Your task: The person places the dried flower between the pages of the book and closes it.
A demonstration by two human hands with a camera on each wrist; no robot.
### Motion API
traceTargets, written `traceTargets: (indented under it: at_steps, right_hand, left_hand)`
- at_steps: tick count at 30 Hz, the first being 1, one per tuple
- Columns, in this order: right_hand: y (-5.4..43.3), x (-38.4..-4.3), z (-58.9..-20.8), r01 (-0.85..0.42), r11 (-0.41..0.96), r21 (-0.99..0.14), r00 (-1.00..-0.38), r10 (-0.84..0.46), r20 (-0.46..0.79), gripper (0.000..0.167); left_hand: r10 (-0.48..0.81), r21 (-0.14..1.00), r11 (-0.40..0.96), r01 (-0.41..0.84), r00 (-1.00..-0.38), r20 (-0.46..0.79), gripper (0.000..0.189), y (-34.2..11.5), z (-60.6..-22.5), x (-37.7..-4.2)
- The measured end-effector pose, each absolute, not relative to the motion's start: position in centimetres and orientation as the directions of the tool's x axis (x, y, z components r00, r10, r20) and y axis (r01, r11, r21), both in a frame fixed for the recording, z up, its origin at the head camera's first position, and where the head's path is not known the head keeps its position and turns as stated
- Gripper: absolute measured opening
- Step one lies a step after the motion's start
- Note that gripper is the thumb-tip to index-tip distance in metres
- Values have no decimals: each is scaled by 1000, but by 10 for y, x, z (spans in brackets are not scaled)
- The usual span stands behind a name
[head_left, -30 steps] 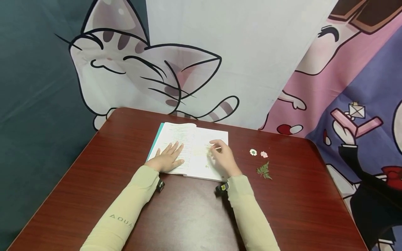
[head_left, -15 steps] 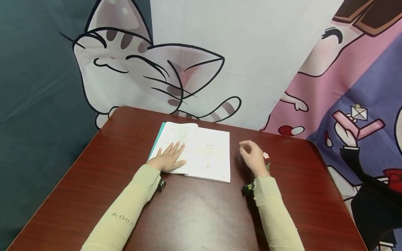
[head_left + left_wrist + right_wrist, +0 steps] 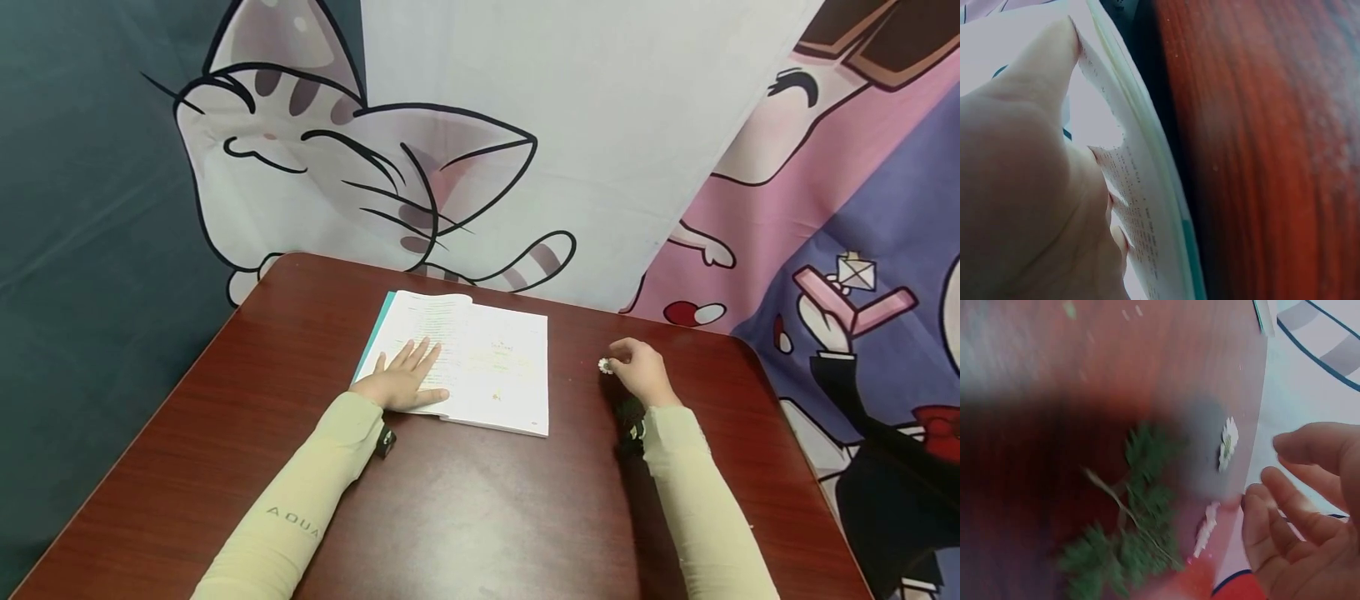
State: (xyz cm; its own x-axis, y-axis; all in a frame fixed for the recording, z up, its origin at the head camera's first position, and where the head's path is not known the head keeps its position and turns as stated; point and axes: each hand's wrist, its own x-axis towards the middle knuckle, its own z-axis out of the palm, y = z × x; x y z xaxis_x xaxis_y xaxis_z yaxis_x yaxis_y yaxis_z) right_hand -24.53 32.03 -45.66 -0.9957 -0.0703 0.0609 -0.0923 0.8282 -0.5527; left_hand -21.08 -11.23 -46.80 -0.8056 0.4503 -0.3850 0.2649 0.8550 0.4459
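Note:
My left hand (image 3: 401, 383) rests with spread fingers on the left page of an open book (image 3: 510, 375). Printed text shows beside its fingers in the left wrist view. Over on the right, my right hand (image 3: 643, 371) is just above a small white daisy (image 3: 604, 366). Its fingers are bent loosely and hold nothing; in the right wrist view a gap separates the fingertips from the daisy (image 3: 1229, 444). A pink flower (image 3: 1207, 530) and a green fern leaf (image 3: 1141, 519) lie near that hand. In the head view the hand and wrist cover the pink flower.
The book lies on a reddish-brown wooden table (image 3: 465, 508), with its teal cover edge (image 3: 375, 333) showing at the left. Behind the table hangs a backdrop (image 3: 600, 125) printed with cartoon figures. A wrist camera (image 3: 386, 442) sits at the left wrist.
My right hand has moved rightward, from over the right page, across the table to the daisy. The left hand has stayed on the book.

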Motion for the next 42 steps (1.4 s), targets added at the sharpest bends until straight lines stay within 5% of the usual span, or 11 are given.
traceTargets:
  at_steps: [7,20,30,42]
  right_hand:
    - [325,-255,-450,-47,867,-497,-992,-101,-81,31]
    - [323,-272,-454,-235,919,-316,-956,-277,-95,23]
    - [322,-278,-452,-192,911,-366,-950,-266,-165,23]
    - [328,-279,-455,-206,910,-360,-954,-269,-132,6]
  left_hand:
    - [450,444,855,268,-808,-381,92,-113,-469,-211]
    - [449,454,852,260,-808,-380,95,-114,-481,-216]
    - [439,446,859,253,-812,-385,93,-115,-483,-218]
    - [440,447,858,254,-812,-384,93,-115,-481,-216]
